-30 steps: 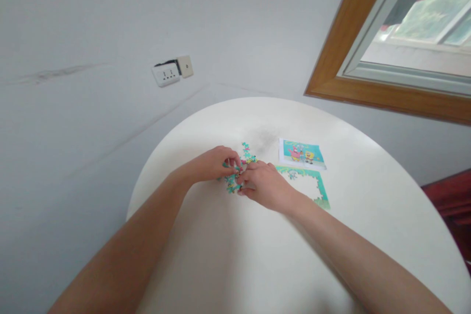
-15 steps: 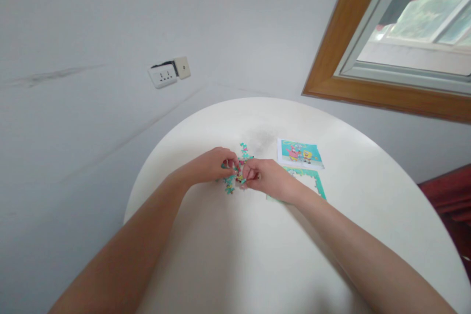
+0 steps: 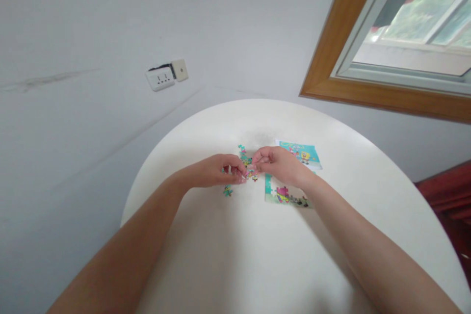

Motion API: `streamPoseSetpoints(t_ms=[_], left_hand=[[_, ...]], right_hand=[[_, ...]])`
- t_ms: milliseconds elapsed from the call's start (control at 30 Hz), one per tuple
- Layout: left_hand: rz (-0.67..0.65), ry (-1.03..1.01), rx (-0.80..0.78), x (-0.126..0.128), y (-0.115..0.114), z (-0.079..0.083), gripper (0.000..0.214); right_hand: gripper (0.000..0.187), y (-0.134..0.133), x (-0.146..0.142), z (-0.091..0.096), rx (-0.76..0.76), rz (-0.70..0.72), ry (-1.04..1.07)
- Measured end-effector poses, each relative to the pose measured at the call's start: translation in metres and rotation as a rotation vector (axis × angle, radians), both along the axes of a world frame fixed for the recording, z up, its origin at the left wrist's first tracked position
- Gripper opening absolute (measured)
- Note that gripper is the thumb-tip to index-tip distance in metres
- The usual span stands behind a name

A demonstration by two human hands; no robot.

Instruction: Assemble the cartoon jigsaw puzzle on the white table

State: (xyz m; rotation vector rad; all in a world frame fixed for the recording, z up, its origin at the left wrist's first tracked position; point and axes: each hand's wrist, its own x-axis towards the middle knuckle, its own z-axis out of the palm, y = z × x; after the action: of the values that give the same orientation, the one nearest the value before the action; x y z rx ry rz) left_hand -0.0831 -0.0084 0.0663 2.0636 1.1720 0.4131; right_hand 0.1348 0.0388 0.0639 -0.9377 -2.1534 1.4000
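Over a loose pile of small colourful jigsaw pieces [image 3: 245,159], my two hands work close together. My left hand [image 3: 222,169] is closed in a pinch, with a pinkish jigsaw piece [image 3: 249,173] at its fingertips. Thumb and fingers of my right hand [image 3: 281,163] are bent together just across from it; what lies between their tips is too small to make out. Below my right wrist lies a partly filled jigsaw board [image 3: 272,199] with a teal edge and some pink and yellow parts, its upper right hidden by the hand and forearm.
A cartoon picture card [image 3: 311,154] lies behind my right hand, partly covered by it. A few pieces [image 3: 227,190] sit apart near my left hand. Everything rests on a round white table [image 3: 206,255] against a wall with a socket [image 3: 160,78] and a wood-framed window [image 3: 324,71].
My right hand has moved up and slightly right, uncovering the board's lower left and covering part of the card. My left hand has shifted a little right and down over the pieces.
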Motion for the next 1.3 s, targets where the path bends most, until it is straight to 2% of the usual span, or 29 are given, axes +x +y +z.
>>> streamPoseSetpoints(t_ms=[267,433,700,833,933,1067,1300], left_hand=[[0.042,0.011,0.017,0.0,0.002,0.001,0.033],[0.069,-0.004,0.061,-0.003,0.003,0.001,0.034],[0.087,0.015,0.088,-0.003,0.003,0.0,0.037],[0.224,0.125,0.188,-0.015,0.007,-0.004,0.035],[0.302,0.267,0.26,-0.028,0.011,-0.007,0.033],[0.298,0.363,0.255,-0.034,0.013,-0.01,0.033],[0.292,0.338,0.243,-0.026,0.01,-0.007,0.031]], right_hand=[[0.012,-0.002,-0.001,0.001,-0.033,0.049,0.033],[0.012,-0.001,-0.001,0.0,0.002,0.043,0.025],[0.017,-0.003,-0.004,-0.001,0.223,-0.013,-0.076],[0.019,-0.001,-0.003,-0.006,0.271,-0.036,-0.155],[0.02,-0.001,-0.005,-0.013,0.328,0.015,-0.223],[0.018,-0.006,-0.01,-0.018,0.442,0.093,-0.305],[0.018,-0.008,-0.012,-0.019,0.594,0.053,-0.439]])
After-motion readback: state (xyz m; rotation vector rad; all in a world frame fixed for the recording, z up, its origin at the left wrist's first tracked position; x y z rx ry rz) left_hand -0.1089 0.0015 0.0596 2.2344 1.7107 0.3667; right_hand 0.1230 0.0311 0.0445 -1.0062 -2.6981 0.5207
